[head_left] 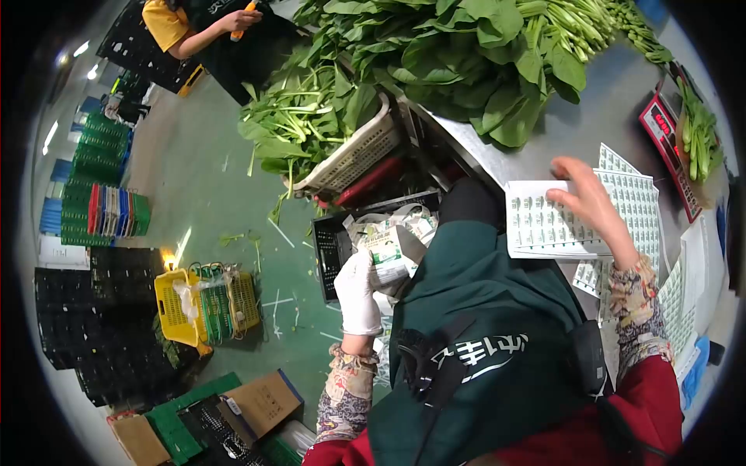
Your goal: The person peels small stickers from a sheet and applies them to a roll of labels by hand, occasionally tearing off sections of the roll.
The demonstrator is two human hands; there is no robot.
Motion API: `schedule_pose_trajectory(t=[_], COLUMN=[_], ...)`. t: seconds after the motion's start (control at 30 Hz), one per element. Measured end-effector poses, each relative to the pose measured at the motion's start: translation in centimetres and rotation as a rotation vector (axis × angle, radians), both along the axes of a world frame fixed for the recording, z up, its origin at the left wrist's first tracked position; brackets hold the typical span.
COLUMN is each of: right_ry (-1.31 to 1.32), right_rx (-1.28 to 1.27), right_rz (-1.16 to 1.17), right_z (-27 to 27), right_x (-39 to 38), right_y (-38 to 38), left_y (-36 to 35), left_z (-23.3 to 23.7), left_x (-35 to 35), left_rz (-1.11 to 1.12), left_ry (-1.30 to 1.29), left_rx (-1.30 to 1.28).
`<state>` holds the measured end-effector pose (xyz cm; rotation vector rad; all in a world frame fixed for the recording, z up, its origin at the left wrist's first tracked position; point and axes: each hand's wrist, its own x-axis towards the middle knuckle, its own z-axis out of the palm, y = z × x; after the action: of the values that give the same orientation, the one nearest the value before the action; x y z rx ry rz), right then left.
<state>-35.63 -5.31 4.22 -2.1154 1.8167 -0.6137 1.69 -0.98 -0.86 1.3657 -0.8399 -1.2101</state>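
Note:
My left hand (pixel 359 295), in a white glove, is closed on a clear plastic bag (pixel 395 255) with a green and white printed label. It holds the bag over a black crate (pixel 330 233) full of similar printed bags. My right hand (pixel 588 203) is bare, its thumb and fingers apart over a stack of label sheets (pixel 536 237) at the table's edge. The sheets carry rows of small green and white stickers. A second sheet (pixel 633 206) lies beneath and beyond that hand.
Leafy greens (pixel 466 62) are heaped on the metal table (pixel 606 109). More greens overhang a white basket (pixel 353 155). A red scale (pixel 664 136) bears a bunch of greens at the right. A yellow basket (pixel 175 307) stands on the floor. Another person (pixel 206 35) holds an orange tool.

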Motion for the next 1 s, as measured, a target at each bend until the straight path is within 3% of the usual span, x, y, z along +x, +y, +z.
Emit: schedule_pose_trajectory(t=[0.03,0.1,0.17,0.23,0.27,0.37,0.43,0.5,0.53,0.57,0.63,0.7,0.77,0.87,0.97,1.0], right_ry=[-0.004,-0.093,-0.136,-0.218,-0.218,-0.202,-0.185,-0.266,-0.278,-0.259,-0.259,-0.256,-0.463,-0.759,-1.092,-1.050], right_rx=[0.121,0.097,0.027,-0.101,-0.072,-0.013,0.016,-0.060,-0.177,-0.263,-0.449,-0.417,0.009,0.316,0.441,0.505], right_rz=[0.001,0.094,0.203,0.344,0.385,0.504,0.601,0.650,0.609,0.544,0.244,-0.011,-0.052,0.045,0.058,0.108], right_z=[-0.3,-0.6,1.0,1.1,1.3,0.9,0.8,0.5,0.6,1.4,2.5,2.4,2.7,2.0,1.2,2.0], right_x=[-0.6,0.3,2.8,5.0,6.1,8.9,10.5,12.0,12.3,12.4,11.3,9.5,8.5,8.1,7.9,7.5], right_y=[-0.1,-0.1,0.0,-0.3,-0.5,-0.8,-0.8,-0.5,-0.2,-0.3,0.1,0.5,1.3,1.9,1.6,1.4], left_y=[0.1,-0.1,-0.6,-0.4,-0.4,-0.8,-0.3,-0.1,0.1,-0.2,-0.4,-0.3,-0.2,-0.2,-0.1,0.1], left_z=[-0.1,0.1,-0.3,0.2,0.9,2.8,5.1,6.1,5.7,5.1,4.9,4.6,4.2,3.7,3.8,3.8], left_x=[0.3,0.5,0.5,-0.4,-0.4,-1.8,-3.5,-4.6,-4.9,-4.4,-3.4,-2.4,-1.8,-1.4,-1.0,-0.5], left_rz=[-0.027,-0.083,-0.134,-0.036,-0.109,-0.323,-0.444,-0.428,-0.269,-0.225,-0.094,-0.037,-0.019,-0.006,-0.058,-0.129], left_ry=[-0.040,-0.123,-0.452,-1.211,-1.178,-0.442,-0.169,-0.206,-0.076,-0.093,-0.148,-0.144,-0.159,-0.155,-0.141,-0.103], left_rx=[0.048,0.144,0.224,-0.071,-0.119,-0.270,-0.143,-0.065,0.044,-0.028,-0.046,-0.073,-0.106,-0.121,-0.113,-0.099])
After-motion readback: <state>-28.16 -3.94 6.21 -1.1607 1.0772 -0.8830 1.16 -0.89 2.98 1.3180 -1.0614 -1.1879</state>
